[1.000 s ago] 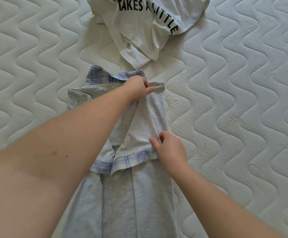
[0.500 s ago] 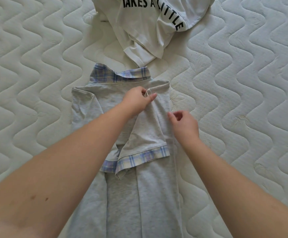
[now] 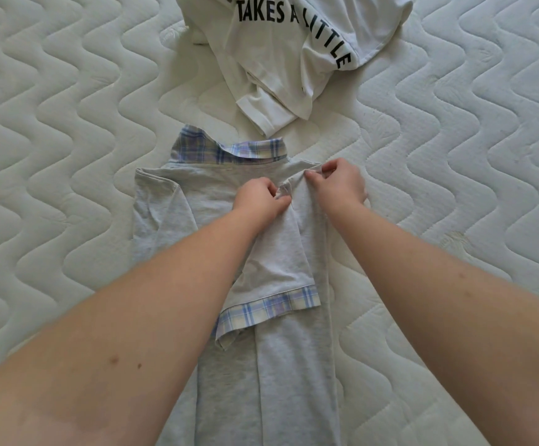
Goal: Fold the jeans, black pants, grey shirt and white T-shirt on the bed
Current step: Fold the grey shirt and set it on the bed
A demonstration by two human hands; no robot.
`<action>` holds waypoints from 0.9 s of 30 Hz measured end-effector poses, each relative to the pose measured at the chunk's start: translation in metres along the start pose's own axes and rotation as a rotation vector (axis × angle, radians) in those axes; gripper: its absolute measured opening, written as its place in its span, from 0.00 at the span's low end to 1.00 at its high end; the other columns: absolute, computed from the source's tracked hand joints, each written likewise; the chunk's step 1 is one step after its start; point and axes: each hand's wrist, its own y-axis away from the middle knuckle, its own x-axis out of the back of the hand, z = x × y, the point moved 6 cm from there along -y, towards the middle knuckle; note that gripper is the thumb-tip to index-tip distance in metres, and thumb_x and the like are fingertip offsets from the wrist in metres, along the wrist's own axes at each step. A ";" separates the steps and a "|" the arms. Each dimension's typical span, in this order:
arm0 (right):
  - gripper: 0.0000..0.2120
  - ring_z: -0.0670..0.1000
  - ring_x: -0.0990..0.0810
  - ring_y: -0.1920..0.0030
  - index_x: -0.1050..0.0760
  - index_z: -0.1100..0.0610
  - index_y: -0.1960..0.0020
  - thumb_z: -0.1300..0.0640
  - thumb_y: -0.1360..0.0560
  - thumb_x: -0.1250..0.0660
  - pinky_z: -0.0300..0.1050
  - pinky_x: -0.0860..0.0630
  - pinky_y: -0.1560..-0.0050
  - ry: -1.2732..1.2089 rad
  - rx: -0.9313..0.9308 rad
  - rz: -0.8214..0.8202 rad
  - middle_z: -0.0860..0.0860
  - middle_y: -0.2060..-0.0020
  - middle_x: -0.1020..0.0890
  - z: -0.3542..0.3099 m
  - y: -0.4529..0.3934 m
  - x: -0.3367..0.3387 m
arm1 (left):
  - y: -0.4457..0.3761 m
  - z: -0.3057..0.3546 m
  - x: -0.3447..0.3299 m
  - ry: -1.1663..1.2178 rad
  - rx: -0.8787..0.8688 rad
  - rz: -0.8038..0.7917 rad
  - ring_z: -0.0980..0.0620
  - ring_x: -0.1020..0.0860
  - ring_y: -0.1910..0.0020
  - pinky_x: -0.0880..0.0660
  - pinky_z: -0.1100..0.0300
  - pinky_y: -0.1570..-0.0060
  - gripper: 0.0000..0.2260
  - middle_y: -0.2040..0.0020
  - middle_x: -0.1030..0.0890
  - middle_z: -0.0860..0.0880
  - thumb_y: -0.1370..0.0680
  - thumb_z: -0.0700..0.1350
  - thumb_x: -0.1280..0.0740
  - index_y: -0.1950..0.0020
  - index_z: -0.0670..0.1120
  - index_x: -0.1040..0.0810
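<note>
Left hand (image 3: 260, 198) and right hand (image 3: 337, 181) both pinch the grey shirt (image 3: 281, 252) shoulder fold; white T-shirt (image 3: 294, 53) lies crumpled at the mattress (image 3: 68, 123) far edge.

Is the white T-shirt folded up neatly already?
No, the white T-shirt lies crumpled on the bed, while both hands pinch the grey shirt.

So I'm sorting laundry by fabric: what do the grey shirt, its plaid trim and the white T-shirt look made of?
Grey shirt: looks like soft heathered jersey knit, matte, flecked grey. Plaid trim: seems a thin woven fabric, smooth, crisp-edged at cuff and collar. White T-shirt: probably cotton jersey, matte, limp folds, printed black lettering. Fibre content can't be confirmed.
</note>
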 end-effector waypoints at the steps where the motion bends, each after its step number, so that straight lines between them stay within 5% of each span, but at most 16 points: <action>1: 0.11 0.53 0.24 0.41 0.25 0.47 0.51 0.42 0.27 0.31 0.49 0.33 0.38 -0.020 -0.027 0.013 0.48 0.46 0.20 0.000 -0.003 0.000 | 0.000 0.003 -0.001 -0.033 -0.003 0.010 0.47 0.24 0.55 0.32 0.57 0.60 0.13 0.58 0.23 0.49 0.23 0.55 0.31 0.53 0.46 0.25; 5: 0.10 0.51 0.24 0.45 0.25 0.46 0.54 0.41 0.26 0.32 0.48 0.35 0.43 -0.055 -0.065 0.046 0.46 0.48 0.20 0.004 -0.007 -0.002 | -0.004 0.005 -0.001 -0.061 0.033 0.020 0.46 0.25 0.53 0.34 0.57 0.58 0.18 0.56 0.24 0.47 0.18 0.57 0.41 0.48 0.43 0.23; 12: 0.08 0.52 0.22 0.45 0.28 0.49 0.51 0.45 0.23 0.34 0.48 0.34 0.43 -0.075 -0.049 0.108 0.46 0.49 0.19 0.008 -0.014 -0.003 | -0.007 0.009 -0.004 -0.115 0.083 0.031 0.42 0.23 0.45 0.32 0.56 0.56 0.18 0.45 0.20 0.42 0.18 0.55 0.41 0.43 0.41 0.24; 20: 0.12 0.55 0.25 0.40 0.28 0.47 0.53 0.39 0.25 0.35 0.52 0.35 0.37 0.030 0.015 0.082 0.50 0.45 0.22 0.004 -0.010 -0.006 | -0.007 0.014 0.000 -0.200 0.102 -0.004 0.42 0.23 0.42 0.27 0.53 0.49 0.19 0.43 0.20 0.43 0.19 0.56 0.40 0.41 0.41 0.23; 24: 0.11 0.54 0.24 0.41 0.26 0.47 0.54 0.40 0.25 0.34 0.54 0.34 0.35 -0.010 0.013 0.089 0.49 0.46 0.20 0.003 -0.002 -0.004 | 0.008 0.007 0.018 0.080 0.001 -0.096 0.47 0.20 0.50 0.24 0.55 0.52 0.20 0.48 0.18 0.46 0.19 0.60 0.41 0.43 0.44 0.23; 27: 0.10 0.55 0.24 0.42 0.24 0.47 0.54 0.41 0.25 0.33 0.56 0.31 0.36 -0.045 -0.009 0.046 0.50 0.46 0.20 0.002 0.002 -0.003 | 0.019 -0.029 0.073 0.205 -0.102 0.153 0.49 0.19 0.55 0.22 0.52 0.50 0.13 0.53 0.17 0.47 0.19 0.54 0.37 0.47 0.44 0.22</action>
